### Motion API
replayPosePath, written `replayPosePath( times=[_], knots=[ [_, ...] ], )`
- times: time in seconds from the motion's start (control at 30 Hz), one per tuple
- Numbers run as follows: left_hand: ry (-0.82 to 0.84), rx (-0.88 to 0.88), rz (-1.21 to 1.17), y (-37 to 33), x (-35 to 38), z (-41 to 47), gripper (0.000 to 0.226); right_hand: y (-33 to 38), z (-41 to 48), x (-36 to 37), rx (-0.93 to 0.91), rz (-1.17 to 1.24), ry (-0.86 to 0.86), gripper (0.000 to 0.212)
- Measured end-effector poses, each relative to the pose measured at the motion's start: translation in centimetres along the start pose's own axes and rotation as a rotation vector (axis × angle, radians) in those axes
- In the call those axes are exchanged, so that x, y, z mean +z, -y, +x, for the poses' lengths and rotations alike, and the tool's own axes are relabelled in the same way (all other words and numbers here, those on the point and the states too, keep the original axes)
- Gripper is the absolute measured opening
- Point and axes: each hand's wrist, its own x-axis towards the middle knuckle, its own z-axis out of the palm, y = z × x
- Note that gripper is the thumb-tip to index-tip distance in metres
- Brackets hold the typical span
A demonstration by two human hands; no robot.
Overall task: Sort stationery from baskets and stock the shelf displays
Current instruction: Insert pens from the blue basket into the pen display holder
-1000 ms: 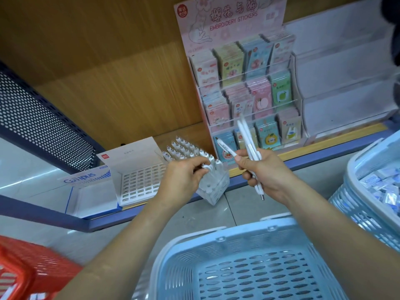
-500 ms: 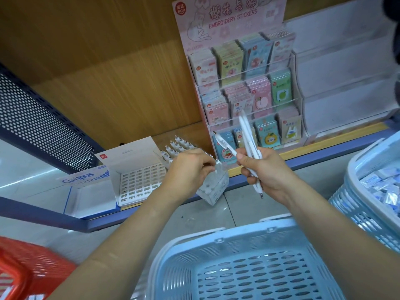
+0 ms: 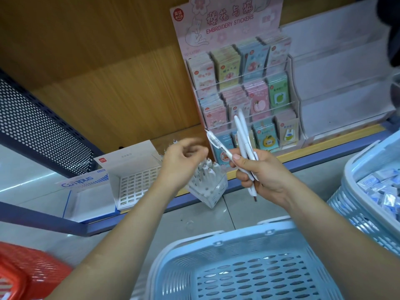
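Head view looks down on a low shop shelf, with the person's two hands raised in front of it. The right hand [image 3: 264, 172] is closed round a bundle of slim white plastic pens [image 3: 243, 137], their ends fanning up in front of the pink embroidery-sticker display rack [image 3: 236, 68]. One clear-capped white pen [image 3: 217, 145] sticks out to the left, pinched under the thumb.

The left hand [image 3: 184, 156] is blurred with motion. Its fingers are loosely curled and, as far as I can see, it holds nothing. A moment ago that hand was down on the clear acrylic pen holder [image 3: 211, 187], fingers at the tops of the pens. It has since lifted off and now hangs just above the holder, near the offered pen but not touching it.

The holder sits tilted at the blue shelf edge [image 3: 324, 161], with a cluster of white pens standing in its holes. It is just beside a white cardboard display box with a grid tray [image 3: 136, 185].

My reading is that one pen has just been seated and the next is about to be passed across. Several pens remain in the right hand, so this stocking step is only part done. The light blue plastic basket [image 3: 249, 267] below the forearms shows no stock on its slotted floor. A second light blue basket [image 3: 355, 191] to the right holds small wrapped packets.
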Motion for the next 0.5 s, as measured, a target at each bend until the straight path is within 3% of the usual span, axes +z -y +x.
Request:
replayPosePath(
  times=[0.03,0.1,0.23,0.33,0.43,0.5],
  knots=[
    [0.013,-0.094,-0.226,-0.6,-0.2,0.0,0.029,0.0,0.0,0.0,0.007,0.008,0.023,0.019],
    [0.072,-0.167,-0.424,-1.3,-0.2,0.1,0.024,0.0,-0.1,0.1,0.032,0.020,0.073,0.021],
    [0.095,-0.131,-0.412,-1.8,-0.1,0.1,0.013,0.2,-0.3,0.3,0.084,0.008,0.107,0.018],
    [-0.047,-0.052,-0.401,-2.5,-1.3,-0.2,0.012,0.3,-0.1,0.0,0.119,0.058,0.015,0.024],
    [-0.218,0.099,-0.183,-3.0,-3.6,-0.5,0.009,0.2,0.1,-0.1,0.114,0.081,-0.100,0.029],
    [-0.245,0.172,-0.042,-2.7,-4.8,-0.8,0.006,0.0,0.2,0.0,0.100,0.059,-0.162,0.029]
  ],
)
